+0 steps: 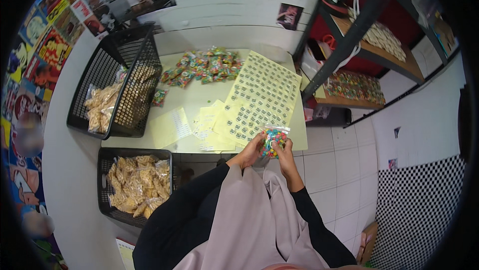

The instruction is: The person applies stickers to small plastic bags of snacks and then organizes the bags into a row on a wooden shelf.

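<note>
Between my two hands is a clear zip bag (268, 151) of small colourful sweets, held just over the table's front edge. My left hand (251, 152) grips its left side. My right hand (286, 157) grips the right side, its thumb resting on the bag's front by a small round sticker (273, 144). Right behind the bag lies a large yellow sticker sheet (262, 94) with rows of round printed labels. Smaller, partly used yellow sheets (213, 124) lie left of it. A pile of filled sweet bags (209, 64) sits at the back of the table.
A black plastic basket (136, 98) with bagged snacks stands at the table's left. Another black basket (171, 180), full of bagged snacks, is below it, near my left arm. One sweet bag (159, 97) lies alone beside the upper basket. A metal-framed shelf (396, 58) rises at the right.
</note>
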Available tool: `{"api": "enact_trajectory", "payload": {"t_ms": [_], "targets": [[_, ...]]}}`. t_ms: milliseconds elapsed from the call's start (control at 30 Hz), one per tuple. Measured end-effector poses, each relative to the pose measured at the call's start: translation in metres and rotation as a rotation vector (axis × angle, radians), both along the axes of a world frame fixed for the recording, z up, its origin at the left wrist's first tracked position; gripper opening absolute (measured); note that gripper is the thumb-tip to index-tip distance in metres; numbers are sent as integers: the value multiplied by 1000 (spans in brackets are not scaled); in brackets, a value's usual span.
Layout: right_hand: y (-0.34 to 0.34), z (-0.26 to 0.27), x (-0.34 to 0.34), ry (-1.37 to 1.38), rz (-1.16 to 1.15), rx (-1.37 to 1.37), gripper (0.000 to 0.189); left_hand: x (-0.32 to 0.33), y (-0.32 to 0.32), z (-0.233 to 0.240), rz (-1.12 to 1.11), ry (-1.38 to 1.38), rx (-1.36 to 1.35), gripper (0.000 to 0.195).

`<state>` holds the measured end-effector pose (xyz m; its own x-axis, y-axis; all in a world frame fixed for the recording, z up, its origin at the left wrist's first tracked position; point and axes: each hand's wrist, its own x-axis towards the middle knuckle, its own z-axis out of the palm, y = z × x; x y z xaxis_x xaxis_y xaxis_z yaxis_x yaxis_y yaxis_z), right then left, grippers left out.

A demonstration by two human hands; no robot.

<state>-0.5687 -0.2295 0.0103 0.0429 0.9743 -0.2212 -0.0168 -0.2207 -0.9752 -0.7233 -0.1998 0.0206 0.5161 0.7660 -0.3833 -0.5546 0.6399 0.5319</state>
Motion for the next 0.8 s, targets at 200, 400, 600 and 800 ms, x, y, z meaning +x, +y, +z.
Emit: {"api": "enact_trajectory", "payload": {"t_ms": [200,400,600,800], "targets": [[10,34,-51,458,92,-200,54,-41,-4,36,-31,284,148,59],[29,14,-84,393,191,-184,49,-113,46,-3,54,690,509,55],[40,21,-108,379,161,-200,49,-296,147,-88,810,1438,597,29],[54,6,-119,264,94,-216,52,-404,184,-79,403,1958,49,51]]}}
